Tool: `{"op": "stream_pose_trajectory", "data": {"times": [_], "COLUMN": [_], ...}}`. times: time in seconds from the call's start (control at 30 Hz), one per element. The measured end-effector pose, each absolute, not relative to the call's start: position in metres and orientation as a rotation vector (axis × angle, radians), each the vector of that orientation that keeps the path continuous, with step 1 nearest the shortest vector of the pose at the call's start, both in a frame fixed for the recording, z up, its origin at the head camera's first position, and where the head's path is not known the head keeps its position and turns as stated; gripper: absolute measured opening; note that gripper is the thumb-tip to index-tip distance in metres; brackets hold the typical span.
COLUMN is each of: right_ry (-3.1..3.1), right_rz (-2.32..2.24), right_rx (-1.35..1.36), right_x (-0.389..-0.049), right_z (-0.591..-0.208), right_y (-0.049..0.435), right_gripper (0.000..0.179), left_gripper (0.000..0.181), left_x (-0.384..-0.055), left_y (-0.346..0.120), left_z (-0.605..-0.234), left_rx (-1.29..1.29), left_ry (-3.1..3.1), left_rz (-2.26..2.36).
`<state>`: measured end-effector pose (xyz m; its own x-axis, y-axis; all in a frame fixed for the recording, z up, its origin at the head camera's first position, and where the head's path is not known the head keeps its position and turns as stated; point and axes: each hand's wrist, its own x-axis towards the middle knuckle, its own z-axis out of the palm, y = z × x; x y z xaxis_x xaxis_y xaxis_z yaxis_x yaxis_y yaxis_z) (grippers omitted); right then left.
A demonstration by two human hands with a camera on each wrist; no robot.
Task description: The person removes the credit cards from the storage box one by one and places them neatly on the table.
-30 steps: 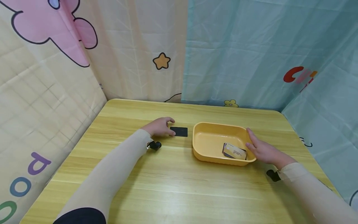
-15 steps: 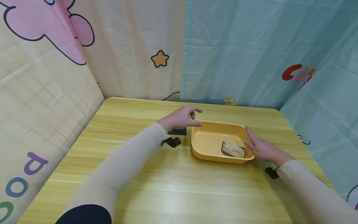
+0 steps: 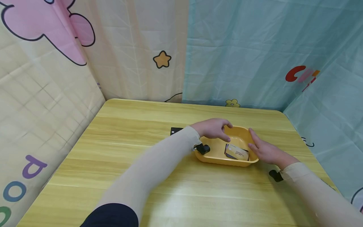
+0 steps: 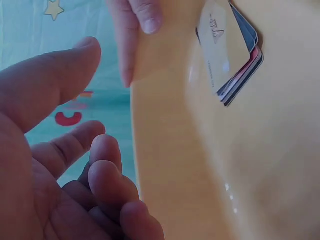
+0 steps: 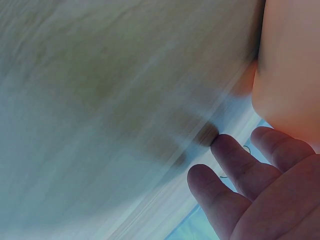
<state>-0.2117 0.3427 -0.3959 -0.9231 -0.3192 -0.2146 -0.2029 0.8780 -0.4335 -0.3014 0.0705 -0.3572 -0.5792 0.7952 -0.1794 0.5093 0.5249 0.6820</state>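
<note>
A yellow plastic bin [image 3: 218,162] stands on the table, a small stack of plastic cards [image 3: 237,152] lying inside near its right front corner. A gold card tops the stack in the left wrist view. My left hand [image 3: 214,128] hovers over the bin's left part, thumb and fingers apart, holding nothing. At the bin's right end, my right hand [image 3: 266,152] holds the wall, thumb inside the rim and fingers outside. The right wrist view shows several fingers [image 5: 235,175] of it beside the bin's outer wall. A black card [image 3: 175,130] lies left of the bin, partly covered by my left forearm.
The wooden table [image 3: 136,132] runs back to a printed curtain [image 3: 241,56]; more curtain hangs along both sides. Small black wrist cameras sit at my left wrist [image 3: 202,148] and right wrist [image 3: 275,175].
My left hand has left the black card and moved right, over the bin. My right hand keeps its hold on the bin's right wall. The head view has shifted slightly.
</note>
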Motion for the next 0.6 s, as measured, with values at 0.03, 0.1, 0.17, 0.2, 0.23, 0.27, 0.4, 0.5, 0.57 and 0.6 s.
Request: {"op": "stream_pose_trajectory", "data": {"times": [0.03,0.1,0.17,0.2,0.23,0.27,0.4,0.5,0.57,0.6], "right_ry": [2.767,2.766,2.768,2.771,2.772,2.773,2.777,2.777,2.779,2.780], "right_rz": [-0.596,-0.593,-0.585,-0.581,-0.578,-0.575,-0.569,-0.581,-0.584,-0.588], "right_rx": [-0.393,-0.388,-0.386,-0.387,-0.388,-0.387,-0.387,-0.391,-0.403,-0.407], "right_x": [-0.212,-0.212,-0.212,-0.212,-0.212,-0.212,-0.212,-0.213,-0.213,-0.213], "right_z": [-0.396,-0.396,-0.396,-0.396,-0.396,-0.396,-0.396,-0.397,-0.398,-0.398], "right_y": [0.343,0.343,0.343,0.343,0.344,0.344,0.344,0.345,0.345,0.345], "right_gripper": [0.077,0.077,0.077,0.077,0.077,0.077,0.077,0.077,0.077,0.077], "left_gripper": [0.067,0.066,0.066,0.066,0.066,0.067,0.069,0.069,0.069,0.070], "left_x": [-0.301,-0.301,-0.300,-0.300,-0.300,-0.299,-0.299,-0.300,-0.301,-0.301], "left_y": [0.074,0.080,0.085,0.087,0.089,0.092,0.100,0.103,0.104,0.104], "left_z": [-0.359,-0.363,-0.367,-0.368,-0.369,-0.370,-0.373,-0.377,-0.380,-0.382], "left_rx": [1.055,1.056,1.048,1.040,1.037,1.028,0.976,0.936,0.925,0.917], "left_ry": [2.286,2.279,2.266,2.257,2.250,2.245,2.234,2.237,2.243,2.242], "left_rz": [0.791,0.756,0.718,0.697,0.672,0.650,0.604,0.602,0.591,0.583]}}
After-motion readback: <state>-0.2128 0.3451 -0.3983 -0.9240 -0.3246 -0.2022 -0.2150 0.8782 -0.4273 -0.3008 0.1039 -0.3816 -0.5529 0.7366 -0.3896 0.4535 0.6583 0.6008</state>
